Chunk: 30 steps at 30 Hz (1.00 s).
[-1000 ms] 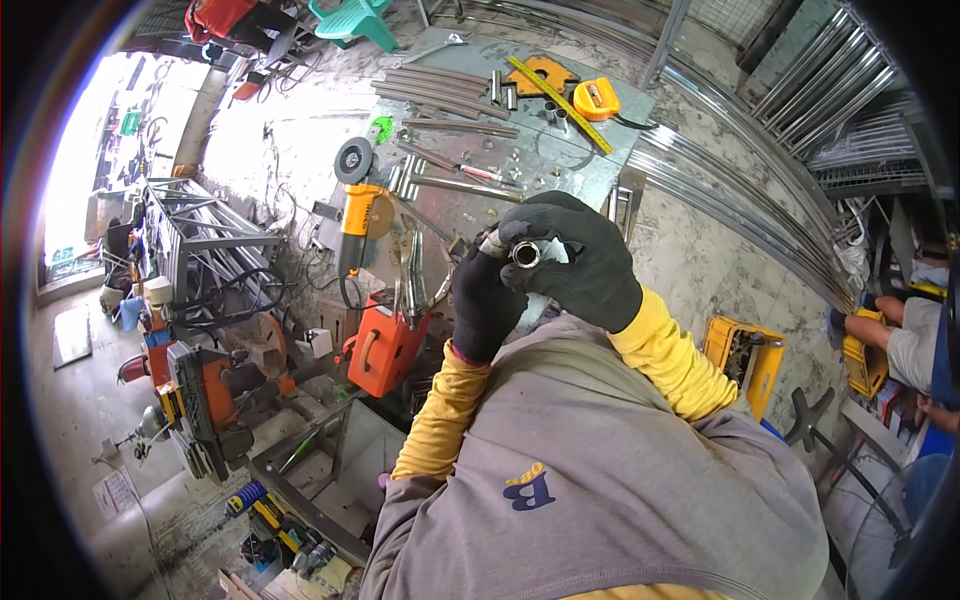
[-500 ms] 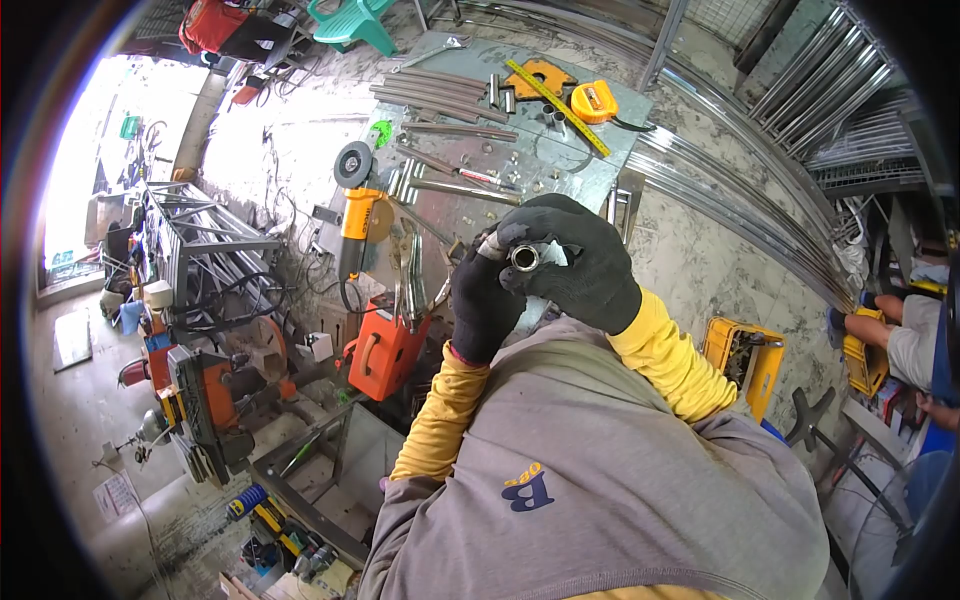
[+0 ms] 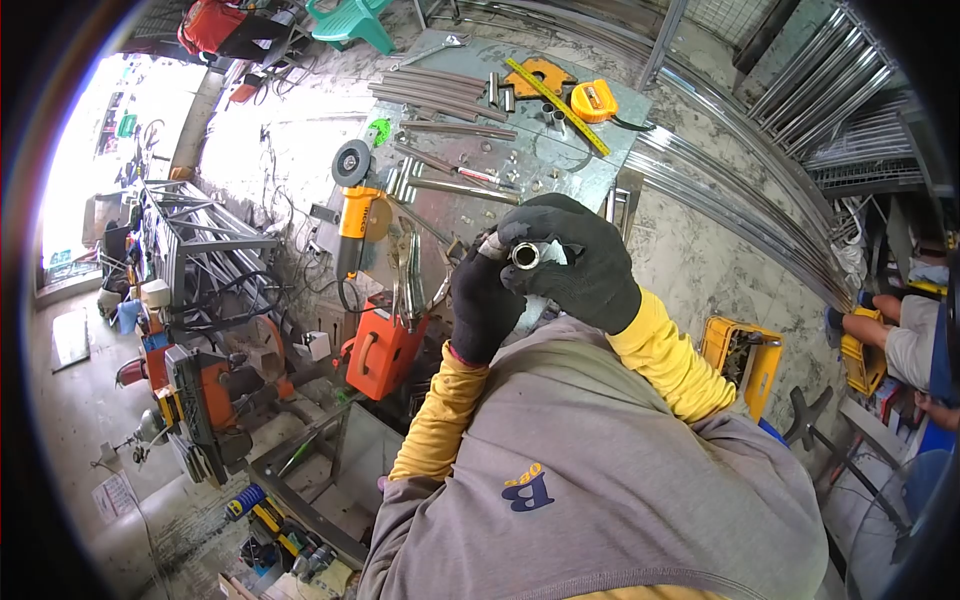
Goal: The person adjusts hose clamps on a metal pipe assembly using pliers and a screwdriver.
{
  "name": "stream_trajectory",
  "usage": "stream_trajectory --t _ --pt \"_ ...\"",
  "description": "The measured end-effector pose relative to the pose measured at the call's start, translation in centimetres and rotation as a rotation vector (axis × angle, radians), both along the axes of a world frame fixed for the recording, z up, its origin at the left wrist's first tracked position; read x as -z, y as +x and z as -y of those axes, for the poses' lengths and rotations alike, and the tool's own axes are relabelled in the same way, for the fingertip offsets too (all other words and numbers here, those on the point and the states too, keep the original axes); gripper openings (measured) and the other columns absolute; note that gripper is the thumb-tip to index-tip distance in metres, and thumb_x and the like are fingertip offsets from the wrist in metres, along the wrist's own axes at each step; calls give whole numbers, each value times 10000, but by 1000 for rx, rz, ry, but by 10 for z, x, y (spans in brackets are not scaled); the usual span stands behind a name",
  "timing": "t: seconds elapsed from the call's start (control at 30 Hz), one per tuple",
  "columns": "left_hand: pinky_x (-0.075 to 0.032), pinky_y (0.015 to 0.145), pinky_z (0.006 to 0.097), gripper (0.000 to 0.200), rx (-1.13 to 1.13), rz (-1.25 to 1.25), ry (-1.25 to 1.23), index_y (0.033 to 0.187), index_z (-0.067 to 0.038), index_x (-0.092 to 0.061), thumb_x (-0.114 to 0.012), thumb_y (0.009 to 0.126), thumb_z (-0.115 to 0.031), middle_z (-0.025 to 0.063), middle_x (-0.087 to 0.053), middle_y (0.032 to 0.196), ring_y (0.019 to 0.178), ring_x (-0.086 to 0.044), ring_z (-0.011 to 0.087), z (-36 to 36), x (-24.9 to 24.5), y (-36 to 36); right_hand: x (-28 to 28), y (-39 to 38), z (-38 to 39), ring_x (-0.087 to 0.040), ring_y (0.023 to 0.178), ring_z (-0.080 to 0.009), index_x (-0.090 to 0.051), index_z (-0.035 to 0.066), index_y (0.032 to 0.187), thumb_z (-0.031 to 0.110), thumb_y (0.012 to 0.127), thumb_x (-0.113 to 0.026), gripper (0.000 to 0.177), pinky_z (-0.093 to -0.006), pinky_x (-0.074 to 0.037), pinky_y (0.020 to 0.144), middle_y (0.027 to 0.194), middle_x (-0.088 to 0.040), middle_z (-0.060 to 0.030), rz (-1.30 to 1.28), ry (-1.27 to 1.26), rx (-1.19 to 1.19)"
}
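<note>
A short shiny metal tube (image 3: 525, 256) points its open round end up at me. My right hand (image 3: 585, 265), in a black glove, is wrapped round it, and a whitish scrap (image 3: 553, 253) shows between its fingers. My left hand (image 3: 482, 305), gloved too, is closed against the tube's left side, its fingertips touching my right hand. How long the tube is below the hands stays hidden. Just beyond them, a metal tube (image 3: 465, 190) and a red-and-white marker (image 3: 486, 176) lie on the metal worktable (image 3: 570, 175).
An angle grinder (image 3: 355, 215) lies at the table's left edge, above an orange case (image 3: 380, 350). Cut tubes (image 3: 440, 95), a tape measure (image 3: 594, 101) and a wrench (image 3: 430, 52) lie at the back. Yellow crates (image 3: 745, 360) and a seated person's legs (image 3: 885, 330) are at right.
Both hands and the tube keep nearly the same position. The view has shifted very slightly.
</note>
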<state>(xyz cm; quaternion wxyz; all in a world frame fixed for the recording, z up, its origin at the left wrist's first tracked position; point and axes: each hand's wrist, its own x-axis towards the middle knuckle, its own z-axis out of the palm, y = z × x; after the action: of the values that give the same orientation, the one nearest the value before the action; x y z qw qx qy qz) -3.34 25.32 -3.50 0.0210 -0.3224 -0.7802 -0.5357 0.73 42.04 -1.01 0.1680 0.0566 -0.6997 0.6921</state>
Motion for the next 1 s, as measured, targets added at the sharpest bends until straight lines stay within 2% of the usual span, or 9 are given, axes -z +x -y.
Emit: stream_trajectory --t 0.37,0.57,0.67,0.73,0.77,0.8,0.9,0.93,1.0 --pt "-600 861 356 411 -20 -22 -24 1282 -40 -714 -684 886 65 159 -773 1154 1018 -776 293 2 3 0 0 0 -2 -693 1072 -242 -772 84 1146 86 734 -925 440 -356 -552 936 1147 -716 -93 -6 -29 -17" --pt "-588 817 386 434 -43 -9 -91 1280 -37 -712 -735 851 16 189 -758 1111 977 -759 352 6 9 1 -3 2 -6 -688 1103 -224 -755 49 1159 4 745 -900 441 -350 -540 967 1153 -722 -98 28 -44 -17" --pt "-582 814 404 373 -79 -57 -162 1214 -32 -697 -671 845 20 169 -746 1015 936 -747 362 7 11 0 3 2 -8 -689 1087 -208 -735 37 1208 -1 790 -851 436 -340 -538 967 1161 -723 -81 33 -3 25" --pt "-578 826 435 427 -82 -132 -171 1261 -66 -722 -740 838 -11 170 -748 1080 980 -726 383 2 -3 -4 -22 4 -6 -676 1010 -125 -735 30 1217 32 825 -824 402 -289 -547 905 1120 -712 -54 305 -369 96" --pt "-574 771 433 376 -90 -186 -188 1224 -53 -714 -739 848 -49 166 -738 998 916 -719 368 0 -9 -6 -5 4 -12 -664 1022 -92 -712 20 1267 71 909 -780 367 -262 -548 895 1153 -714 -62 330 -364 62" --pt "-574 771 433 376 -96 -180 -184 1224 -53 -714 -739 848 -49 166 -738 998 916 -719 368 0 -17 -6 4 1 -15 -664 1022 -92 -712 20 1267 71 909 -780 367 -262 -548 895 1153 -714 -62 336 -358 57" --pt "-564 764 468 405 -61 -143 -537 1228 -72 -731 -809 864 -232 172 -744 1023 902 -702 402 2 -44 -3 24 -6 -22 -676 1012 -121 -637 -25 1361 96 1009 -685 376 -264 -550 906 1193 -708 -64 323 -760 180" --pt "-564 764 468 405 -67 -136 -532 1228 -72 -731 -809 864 -232 172 -744 1023 902 -702 402 1 -53 -3 30 -4 -23 -676 1012 -121 -637 -25 1361 96 1009 -685 376 -264 -550 906 1193 -708 -64 330 -753 175" --pt "-551 739 469 330 -16 -89 -642 1160 -62 -734 -791 878 -224 168 -727 961 859 -694 397 0 -63 -3 40 -2 -25 -689 1051 -192 -606 -32 1391 235 1058 -660 430 -340 -552 979 1159 -711 -126 372 -883 158"
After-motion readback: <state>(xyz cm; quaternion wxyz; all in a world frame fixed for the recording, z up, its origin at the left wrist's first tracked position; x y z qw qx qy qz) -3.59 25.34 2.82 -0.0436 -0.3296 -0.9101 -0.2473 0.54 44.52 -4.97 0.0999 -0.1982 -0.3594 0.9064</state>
